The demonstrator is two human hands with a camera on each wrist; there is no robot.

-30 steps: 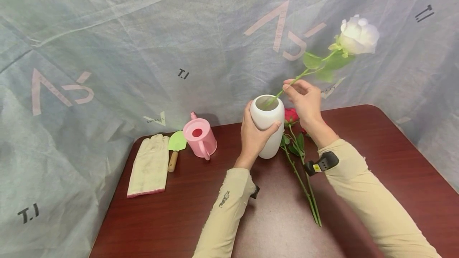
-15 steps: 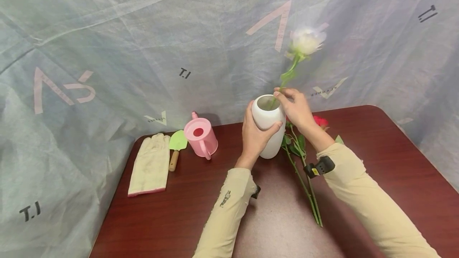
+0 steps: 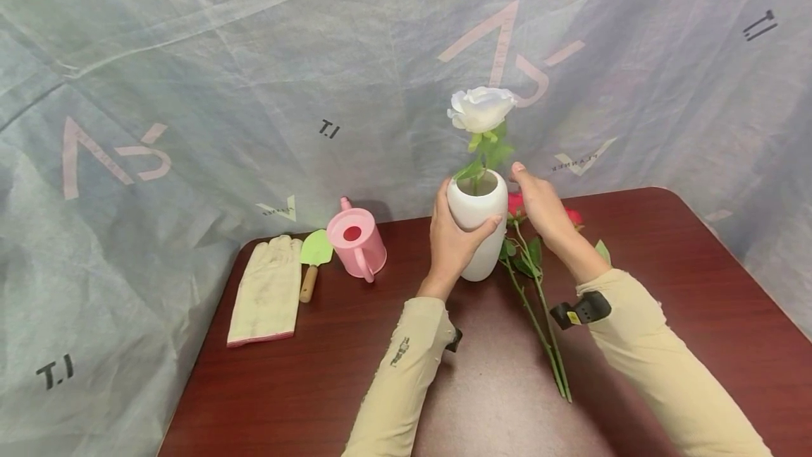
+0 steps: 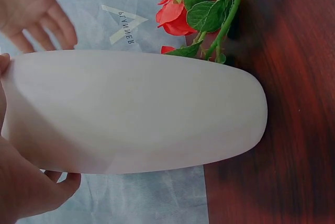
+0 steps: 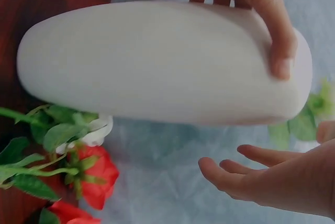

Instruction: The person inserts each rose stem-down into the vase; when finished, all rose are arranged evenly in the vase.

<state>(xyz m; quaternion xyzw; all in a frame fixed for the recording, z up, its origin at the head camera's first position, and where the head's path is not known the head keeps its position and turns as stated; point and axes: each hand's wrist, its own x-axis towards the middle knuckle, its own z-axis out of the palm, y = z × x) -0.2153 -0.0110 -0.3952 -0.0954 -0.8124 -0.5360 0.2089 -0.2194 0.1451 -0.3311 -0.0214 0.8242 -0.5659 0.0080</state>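
Note:
A tall white vase (image 3: 483, 252) stands upright on the dark red table. My left hand (image 3: 452, 242) grips its upper body, thumb across the near side. Inside the mouth sits a white rose (image 3: 482, 110), its bloom and leaves above the rim and its lower stem hidden by the wall. My right hand (image 3: 544, 206) is just right of the rim, holding nothing; its fingers are spread and relaxed beside the vase in the right wrist view. Red roses (image 5: 97, 177) lie right of the vase, with a further white bloom (image 5: 99, 132) partly hidden behind it.
Left of the vase stands a pink watering can (image 3: 358, 242). Farther left lie a small green trowel (image 3: 315, 249) with a wooden handle and cream gloves (image 3: 266, 295). A grey printed sheet (image 3: 254, 90) hangs behind the table (image 3: 355, 344).
The white rose has swung from a rightward lean to upright and sunk deeper into the vase. My right hand has let go of its stem and drawn away. The left hand keeps its hold.

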